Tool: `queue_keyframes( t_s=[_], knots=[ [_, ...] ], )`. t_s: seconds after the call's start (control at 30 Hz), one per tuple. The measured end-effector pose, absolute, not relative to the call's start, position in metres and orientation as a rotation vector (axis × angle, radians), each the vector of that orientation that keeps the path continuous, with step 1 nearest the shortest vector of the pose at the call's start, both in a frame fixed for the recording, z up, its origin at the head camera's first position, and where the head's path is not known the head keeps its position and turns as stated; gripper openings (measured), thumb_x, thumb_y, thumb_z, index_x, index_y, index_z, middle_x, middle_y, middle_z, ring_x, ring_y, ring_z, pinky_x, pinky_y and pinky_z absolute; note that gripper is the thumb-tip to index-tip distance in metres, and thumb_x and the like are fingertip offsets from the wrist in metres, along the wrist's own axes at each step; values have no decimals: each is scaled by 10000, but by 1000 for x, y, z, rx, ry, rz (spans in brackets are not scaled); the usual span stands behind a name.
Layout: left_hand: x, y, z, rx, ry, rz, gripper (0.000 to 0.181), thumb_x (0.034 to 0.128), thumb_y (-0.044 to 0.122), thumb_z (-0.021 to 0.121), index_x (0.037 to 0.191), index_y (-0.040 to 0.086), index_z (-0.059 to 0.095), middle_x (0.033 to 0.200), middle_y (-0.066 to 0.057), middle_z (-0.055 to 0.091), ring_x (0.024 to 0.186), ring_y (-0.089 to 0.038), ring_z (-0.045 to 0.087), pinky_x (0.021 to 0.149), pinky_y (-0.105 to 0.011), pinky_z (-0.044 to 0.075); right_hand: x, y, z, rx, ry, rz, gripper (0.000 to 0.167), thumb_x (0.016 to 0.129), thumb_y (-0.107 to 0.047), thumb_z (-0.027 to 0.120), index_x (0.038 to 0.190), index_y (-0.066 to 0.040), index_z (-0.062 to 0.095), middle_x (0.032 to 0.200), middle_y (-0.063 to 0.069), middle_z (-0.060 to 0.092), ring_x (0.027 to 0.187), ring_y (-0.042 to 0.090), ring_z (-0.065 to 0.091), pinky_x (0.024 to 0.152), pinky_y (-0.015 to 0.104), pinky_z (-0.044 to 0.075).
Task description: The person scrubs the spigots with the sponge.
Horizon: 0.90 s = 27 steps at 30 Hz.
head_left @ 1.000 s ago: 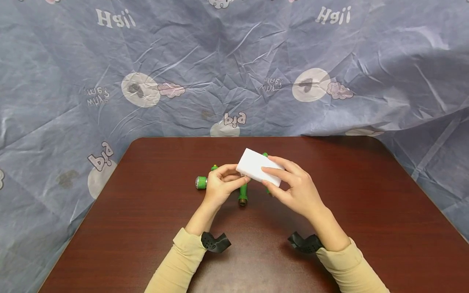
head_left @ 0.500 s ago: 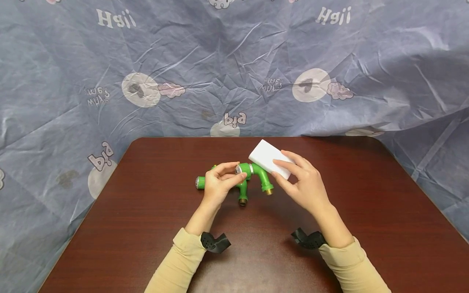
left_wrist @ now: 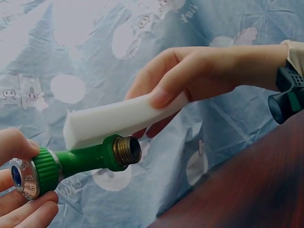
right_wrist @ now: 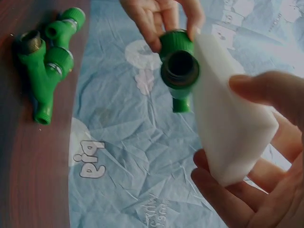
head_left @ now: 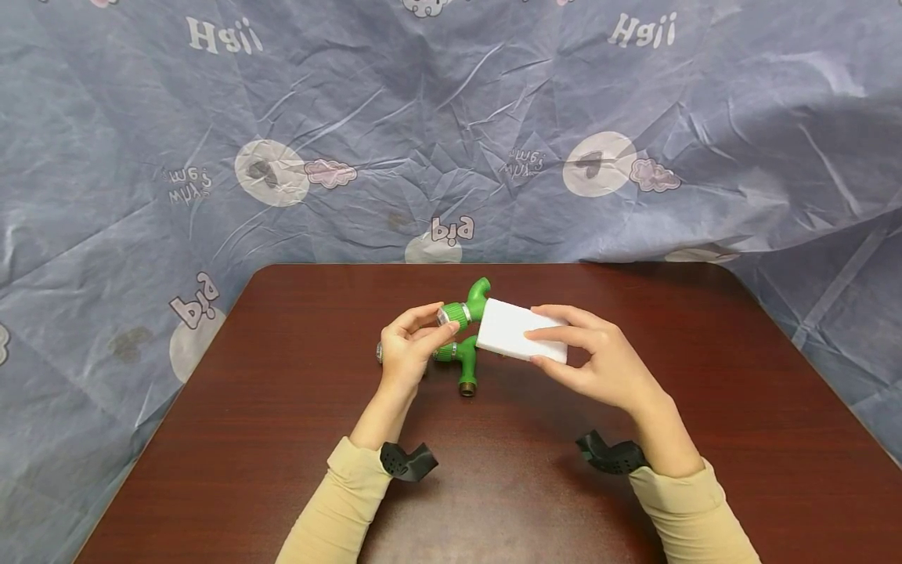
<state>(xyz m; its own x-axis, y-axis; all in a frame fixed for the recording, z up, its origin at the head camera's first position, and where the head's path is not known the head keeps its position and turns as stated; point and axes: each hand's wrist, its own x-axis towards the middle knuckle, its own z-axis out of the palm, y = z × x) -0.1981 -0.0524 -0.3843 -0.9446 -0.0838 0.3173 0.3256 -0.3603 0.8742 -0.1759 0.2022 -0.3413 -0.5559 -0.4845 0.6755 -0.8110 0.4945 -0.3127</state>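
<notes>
My left hand (head_left: 407, 348) pinches a green tap (head_left: 478, 296) by its ribbed knob, above the table. The tap's curved end points up and away in the head view. In the left wrist view its brass-threaded end (left_wrist: 127, 151) faces right. A white sponge block (head_left: 517, 329) is held by my right hand (head_left: 609, 360), between the thumb and fingers. The sponge lies along the side of the tap body and seems to touch it; in the head view it hides part of the tap.
Two more green taps lie on the dark wooden table (head_left: 535, 486), behind and below my left hand. One tap (right_wrist: 38, 80) shows a brass thread; the other tap (right_wrist: 66, 23) lies beside it. A patterned blue cloth (head_left: 451, 141) hangs beyond the table's far edge.
The held tap, mostly hidden behind the sponge at first, has turned so its curved end points up instead of down. The sponge has moved right and tilted flatter. My left hand has shifted slightly left.
</notes>
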Motion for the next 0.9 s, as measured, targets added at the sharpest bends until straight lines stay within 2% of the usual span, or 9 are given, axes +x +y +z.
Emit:
queue_keyframes(
  t_s=[0.17, 0.33, 0.5, 0.63, 0.77, 0.9],
  knots=[
    [-197, -51, -384, -344, -1580, -2426, 398, 711, -124, 721, 1087, -162, 596, 890, -66, 676, 688, -148, 676, 637, -318, 576, -177, 201, -342, 1029, -2199, 891, 312, 699, -131, 788, 1006, -144, 736, 1187, 59, 616, 1015, 191, 596, 793, 148, 424],
    [-193, -46, -384, -479, -1625, -2413, 416, 709, -125, 722, 1101, -162, 589, 909, -32, 681, 684, -147, 675, 628, -291, 571, -177, 191, -345, 934, -2139, 898, 344, 703, -107, 782, 1042, -133, 730, 1204, 60, 614, 1035, 207, 596, 724, 154, 426],
    [-190, -40, -386, -540, -1701, -2366, 378, 680, -125, 749, 1044, -72, 662, 961, -35, 682, 734, -152, 686, 637, -260, 560, -172, 180, -345, 898, -2099, 786, 266, 790, -202, 726, 1040, -113, 726, 1205, 112, 606, 1016, 268, 595, 697, 302, 482],
    [-188, -37, -387, -538, -1710, -2377, 376, 659, -141, 755, 1017, -85, 656, 948, -40, 686, 759, -160, 690, 642, -268, 563, -170, 172, -345, 867, -2047, 683, 260, 855, -280, 646, 1033, -105, 719, 1193, 135, 608, 1003, 307, 591, 716, 452, 514],
    [-188, -37, -387, -537, -1720, -2364, 405, 676, -115, 759, 1060, -117, 632, 943, -26, 685, 750, -169, 688, 637, -269, 562, -170, 171, -345, 826, -2023, 668, 267, 850, -284, 638, 1031, -103, 715, 1189, 136, 609, 1001, 315, 590, 707, 469, 511],
    [-189, -40, -385, -489, -1682, -2379, 414, 693, -111, 750, 1088, -114, 626, 932, -35, 674, 728, -173, 685, 629, -265, 561, -171, 175, -344, 877, -2045, 721, 266, 842, -284, 659, 1032, -107, 716, 1203, 126, 603, 1025, 300, 582, 763, 443, 490]
  ],
)
